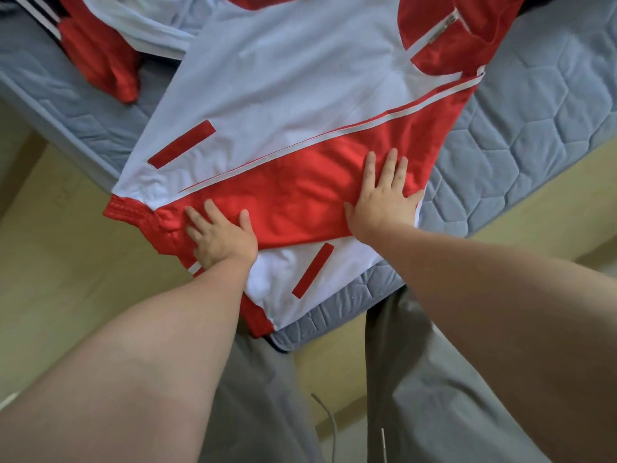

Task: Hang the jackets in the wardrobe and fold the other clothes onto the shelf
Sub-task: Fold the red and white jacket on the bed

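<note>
- Jacket (pixel 283 105), red and white, lies spread on the grey quilted mattress (pixel 534 135), hem at the near corner
- Left hand (pixel 218 235) lies flat, fingers spread, on its red panel by the hem
- Right hand (pixel 387 192) presses flat, fingers straight, further along that panel

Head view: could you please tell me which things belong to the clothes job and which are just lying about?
In the job: red-and-white jacket; left hand and right hand, both pressed flat on it; red garment beyond.
Just there: grey mattress; yellowish floor.
</note>
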Available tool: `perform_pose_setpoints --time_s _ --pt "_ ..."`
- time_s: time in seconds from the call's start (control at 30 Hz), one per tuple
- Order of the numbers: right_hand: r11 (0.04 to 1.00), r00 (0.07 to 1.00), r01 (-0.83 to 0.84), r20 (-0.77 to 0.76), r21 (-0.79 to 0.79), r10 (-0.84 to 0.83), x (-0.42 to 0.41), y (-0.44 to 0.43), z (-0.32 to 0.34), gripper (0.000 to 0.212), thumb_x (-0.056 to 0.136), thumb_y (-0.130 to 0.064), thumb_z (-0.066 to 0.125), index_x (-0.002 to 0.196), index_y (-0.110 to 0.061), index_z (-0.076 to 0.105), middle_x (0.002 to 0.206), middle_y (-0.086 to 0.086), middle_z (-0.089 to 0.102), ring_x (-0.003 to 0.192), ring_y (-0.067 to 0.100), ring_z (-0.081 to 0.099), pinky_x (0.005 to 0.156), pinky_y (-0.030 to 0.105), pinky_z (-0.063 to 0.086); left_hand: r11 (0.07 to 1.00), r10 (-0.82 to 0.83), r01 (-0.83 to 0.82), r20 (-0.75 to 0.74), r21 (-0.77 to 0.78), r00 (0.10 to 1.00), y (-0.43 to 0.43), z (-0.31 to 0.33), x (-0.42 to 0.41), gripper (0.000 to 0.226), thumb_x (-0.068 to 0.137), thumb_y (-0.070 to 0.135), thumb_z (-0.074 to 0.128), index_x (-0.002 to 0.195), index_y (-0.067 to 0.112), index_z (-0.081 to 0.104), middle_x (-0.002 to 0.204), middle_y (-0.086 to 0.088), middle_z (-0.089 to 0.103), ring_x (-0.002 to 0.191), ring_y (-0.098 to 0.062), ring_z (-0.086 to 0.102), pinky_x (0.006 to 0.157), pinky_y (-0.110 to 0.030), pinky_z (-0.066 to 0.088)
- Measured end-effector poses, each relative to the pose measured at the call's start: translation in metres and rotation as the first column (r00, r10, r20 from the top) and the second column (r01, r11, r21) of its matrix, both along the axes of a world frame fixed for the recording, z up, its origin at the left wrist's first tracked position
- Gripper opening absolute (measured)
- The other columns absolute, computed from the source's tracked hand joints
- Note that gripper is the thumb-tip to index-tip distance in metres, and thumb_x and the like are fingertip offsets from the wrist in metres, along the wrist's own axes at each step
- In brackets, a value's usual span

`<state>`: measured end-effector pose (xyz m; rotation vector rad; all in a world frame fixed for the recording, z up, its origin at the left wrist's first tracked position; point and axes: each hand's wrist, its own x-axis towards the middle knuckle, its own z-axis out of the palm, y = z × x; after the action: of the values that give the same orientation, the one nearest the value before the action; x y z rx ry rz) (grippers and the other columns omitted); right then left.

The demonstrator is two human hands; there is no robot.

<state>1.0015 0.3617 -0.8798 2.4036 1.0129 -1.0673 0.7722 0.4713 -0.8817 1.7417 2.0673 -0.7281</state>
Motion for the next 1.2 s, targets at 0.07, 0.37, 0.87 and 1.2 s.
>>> perform_pose_setpoints --time_s 0.07,0.37,0.87,1.2 --pt "1.0 1.0 0.016 0.003 -0.017 -0.016 -0.002 0.003 -0.001 0.101 0.094 -0.057 0.049 0.158 -0.017 -0.019 0.165 0.017 -0.023 0.153 0.037 -0.015 0.109 0.076 0.021 0.998 0.055 -0.054 -0.062 0.017 0.997 0.008 0.003 -0.011 0.075 0.098 0.057 0.042 0.157 0.018 0.017 0.167 -0.015 0.003 0.151 -0.04 0.012 0.112 -0.058 0.032" --pt "0.984 0.995 0.06 0.095 -0.167 -0.045 -0.016 0.036 -0.005 0.1 0.09 -0.03 0.054 0.158 -0.007 -0.015 0.164 0.021 -0.022 0.153 0.041 -0.013 0.112 0.075 0.015 0.979 -0.201 0.204 -0.225 -0.008 0.953 0.029 0.009 -0.044 0.066 0.095 0.058 0.043 0.141 0.011 0.043 0.153 -0.016 0.038 0.127 -0.037 0.045 0.104 -0.049 0.034" --pt "0.663 0.868 0.477 -0.191 0.576 -0.458 0.128 0.223 0.03 0.048 0.088 -0.023 0.057 0.133 -0.011 0.045 0.146 0.009 0.036 0.12 0.034 0.054 0.095 0.041 0.044 0.905 -0.421 0.303 0.536 0.297 0.732 0.172 0.036 0.228 0.043 0.096 0.021 0.056 0.137 0.012 0.044 0.145 -0.008 0.037 0.118 -0.032 0.056 0.095 -0.041 0.044" --pt "0.634 0.865 0.499 -0.385 0.59 -0.323 0.153 0.263 0.024 0.063 0.09 -0.018 0.059 0.15 -0.016 0.04 0.152 0.006 0.041 0.134 0.021 0.048 0.108 0.028 0.037 0.866 -0.498 0.435 0.343 0.248 0.797 0.269 0.017 0.272 0.044 0.092 0.014 0.058 0.135 0.013 0.048 0.139 -0.013 0.051 0.127 -0.035 0.052 0.106 -0.044 0.044"
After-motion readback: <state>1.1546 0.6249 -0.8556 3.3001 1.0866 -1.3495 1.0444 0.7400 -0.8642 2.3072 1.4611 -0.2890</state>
